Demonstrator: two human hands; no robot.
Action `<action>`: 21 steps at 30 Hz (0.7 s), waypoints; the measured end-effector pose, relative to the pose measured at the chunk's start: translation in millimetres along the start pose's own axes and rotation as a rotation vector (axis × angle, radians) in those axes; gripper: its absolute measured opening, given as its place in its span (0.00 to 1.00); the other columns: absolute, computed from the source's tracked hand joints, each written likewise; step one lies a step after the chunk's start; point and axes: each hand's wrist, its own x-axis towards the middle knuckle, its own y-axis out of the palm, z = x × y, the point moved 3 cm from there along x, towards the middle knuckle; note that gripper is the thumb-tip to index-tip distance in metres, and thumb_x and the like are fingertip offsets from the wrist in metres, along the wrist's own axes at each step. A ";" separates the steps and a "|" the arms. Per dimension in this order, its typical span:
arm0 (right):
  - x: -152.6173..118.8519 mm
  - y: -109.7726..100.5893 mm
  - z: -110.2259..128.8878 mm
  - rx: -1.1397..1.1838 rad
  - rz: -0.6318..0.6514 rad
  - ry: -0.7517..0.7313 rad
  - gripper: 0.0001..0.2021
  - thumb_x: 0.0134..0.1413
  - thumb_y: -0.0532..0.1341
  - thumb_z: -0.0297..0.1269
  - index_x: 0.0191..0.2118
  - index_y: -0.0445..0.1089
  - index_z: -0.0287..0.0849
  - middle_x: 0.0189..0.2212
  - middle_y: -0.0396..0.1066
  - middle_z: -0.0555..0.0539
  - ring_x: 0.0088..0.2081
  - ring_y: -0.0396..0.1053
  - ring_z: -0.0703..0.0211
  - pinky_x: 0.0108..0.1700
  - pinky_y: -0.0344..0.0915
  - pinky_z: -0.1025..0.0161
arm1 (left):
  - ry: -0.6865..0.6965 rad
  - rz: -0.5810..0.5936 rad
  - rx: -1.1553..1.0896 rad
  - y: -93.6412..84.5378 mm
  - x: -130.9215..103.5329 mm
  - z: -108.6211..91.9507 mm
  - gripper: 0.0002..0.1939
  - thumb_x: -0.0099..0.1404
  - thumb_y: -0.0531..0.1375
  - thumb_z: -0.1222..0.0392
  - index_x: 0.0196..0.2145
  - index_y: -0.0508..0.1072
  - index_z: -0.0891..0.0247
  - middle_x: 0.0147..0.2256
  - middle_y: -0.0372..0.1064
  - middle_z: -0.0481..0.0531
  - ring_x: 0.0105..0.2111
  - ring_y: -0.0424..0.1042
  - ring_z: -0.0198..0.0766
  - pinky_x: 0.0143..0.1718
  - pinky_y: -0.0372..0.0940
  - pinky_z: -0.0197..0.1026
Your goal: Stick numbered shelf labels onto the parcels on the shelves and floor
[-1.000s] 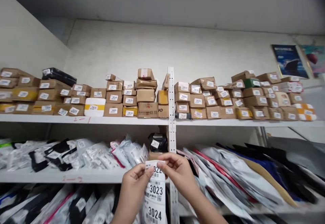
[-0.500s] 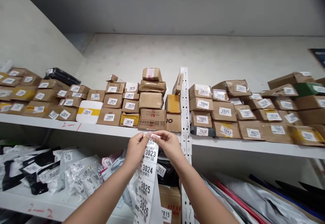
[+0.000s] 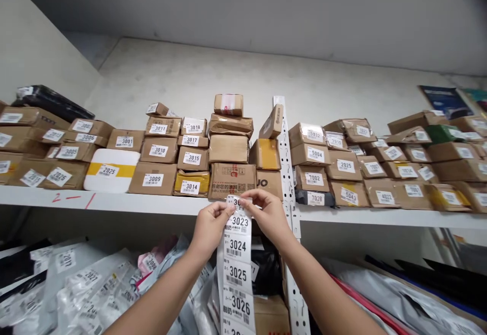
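Head view shows our left hand and right hand raised side by side, both pinching the top of a label strip between thumb and fingertips. Our hands grip the uppermost sticker, whose number is partly covered; below it the strip hangs straight down with 3023, 3024, 3025 and 3026 readable. We hold its top edge right in front of a brown carton on the upper shelf, so the sticker overlaps the carton's lower front. Just right of our right hand stands the perforated white upright of the rack. Left of the carton sit a yellow-taped box marked 3014, a box marked 3009 and a white box with a yellow band. Right of the upright we see more stacked cartons, among them one marked 7002. Below the upper shelf, grey and white poly mailers lie heaped at left, and behind the strip sits a black parcel.
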 end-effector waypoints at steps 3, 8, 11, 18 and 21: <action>6.7 8.2 -1.4 -0.120 -0.078 -0.072 0.07 0.47 0.62 0.39 0.29 0.71 0.40 0.30 0.71 0.46 0.32 0.66 0.59 0.37 0.63 0.61 | -0.038 -0.021 -0.039 -1.1 8.3 3.5 0.23 0.47 0.65 0.41 0.21 0.67 0.66 0.17 0.62 0.43 0.18 0.58 0.28 0.20 0.53 0.31; 26.0 24.6 -15.2 -0.121 -0.117 -0.043 0.07 0.45 0.62 0.38 0.28 0.71 0.39 0.28 0.72 0.45 0.29 0.67 0.59 0.33 0.64 0.62 | -0.108 0.006 -0.071 -6.0 22.9 9.6 0.25 0.42 0.67 0.43 0.29 0.70 0.66 0.22 0.67 0.46 0.20 0.63 0.31 0.22 0.57 0.33; 39.6 30.1 -20.6 -0.231 -0.133 -0.083 0.05 0.46 0.61 0.36 0.28 0.71 0.40 0.27 0.72 0.46 0.28 0.67 0.60 0.32 0.65 0.63 | -0.115 0.003 -0.004 -13.9 24.9 17.0 0.23 0.44 0.66 0.42 0.25 0.69 0.66 0.19 0.64 0.45 0.19 0.60 0.31 0.21 0.55 0.33; 62.5 26.9 -15.3 -0.567 -0.202 -0.155 0.02 0.49 0.60 0.31 0.31 0.70 0.42 0.30 0.69 0.46 0.32 0.66 0.55 0.37 0.63 0.58 | -0.010 0.126 0.219 -31.4 6.3 23.7 0.15 0.49 0.65 0.50 0.22 0.70 0.65 0.20 0.65 0.46 0.23 0.61 0.34 0.25 0.56 0.34; 63.3 26.6 -5.2 -0.876 -0.274 -0.154 0.14 0.48 0.64 0.33 0.43 0.67 0.43 0.41 0.65 0.40 0.36 0.67 0.50 0.36 0.63 0.55 | 0.098 0.191 0.281 -38.6 4.1 19.2 0.14 0.56 0.60 0.49 0.27 0.69 0.64 0.25 0.67 0.46 0.27 0.63 0.35 0.30 0.59 0.35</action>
